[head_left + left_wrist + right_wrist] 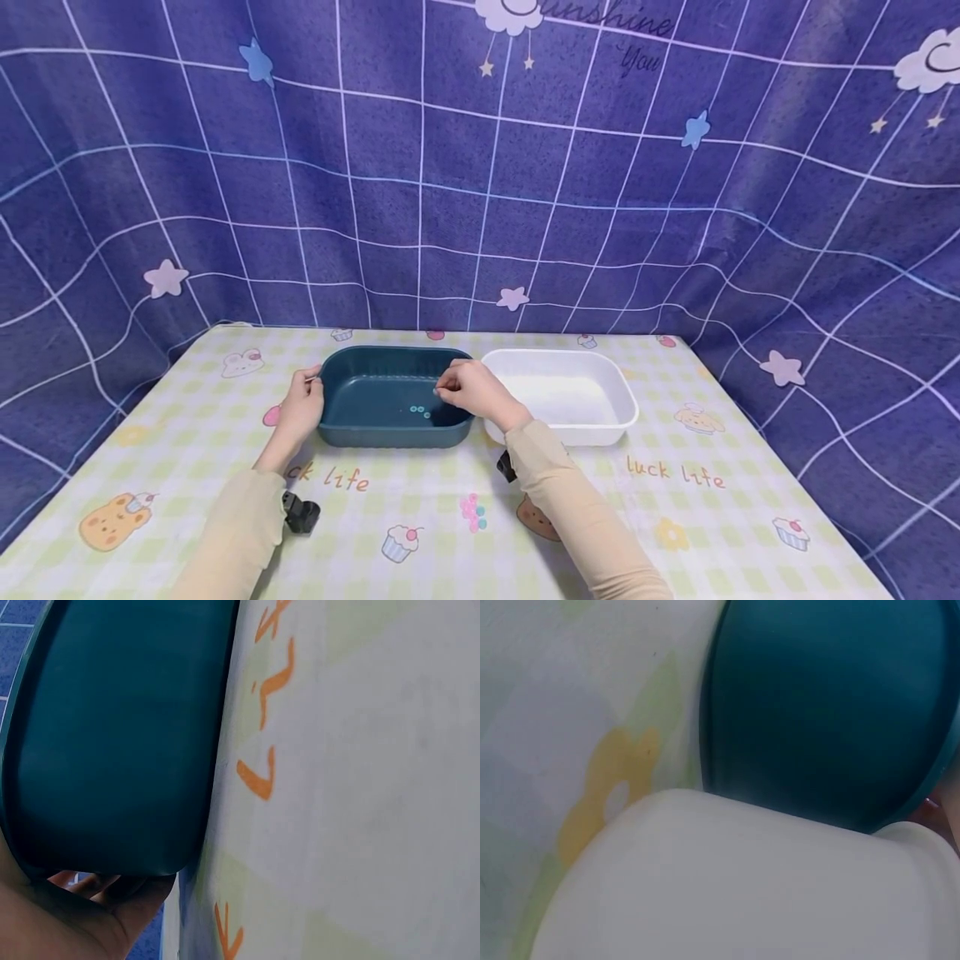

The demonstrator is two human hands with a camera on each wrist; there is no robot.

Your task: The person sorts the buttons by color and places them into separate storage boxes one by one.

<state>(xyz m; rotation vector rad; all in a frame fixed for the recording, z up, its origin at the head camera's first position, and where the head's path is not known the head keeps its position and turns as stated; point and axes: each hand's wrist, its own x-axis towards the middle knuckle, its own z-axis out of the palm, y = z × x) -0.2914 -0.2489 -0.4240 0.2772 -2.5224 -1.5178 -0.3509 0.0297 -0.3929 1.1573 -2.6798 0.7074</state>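
Note:
A dark teal basin (395, 436) sits on the table, with several small teal ring-like pieces (421, 409) on its floor. My left hand (302, 406) grips the basin's left end; in the left wrist view the hand (82, 919) curls against that end below the rim. Over the basin's right side, my right hand (480, 390) pinches a tiny pale bluish piece between thumb and fingertips, its exact shape too small to tell. In the right wrist view the fingers are hidden behind the basins, with only a strip of the hand (951, 796) at the right edge.
Close beside the teal basin on its right stands a white basin (562, 435), partly behind my right forearm. A checked cloth with printed pictures covers the table (420, 500). A blue curtain (450, 208) hangs behind and along both sides.

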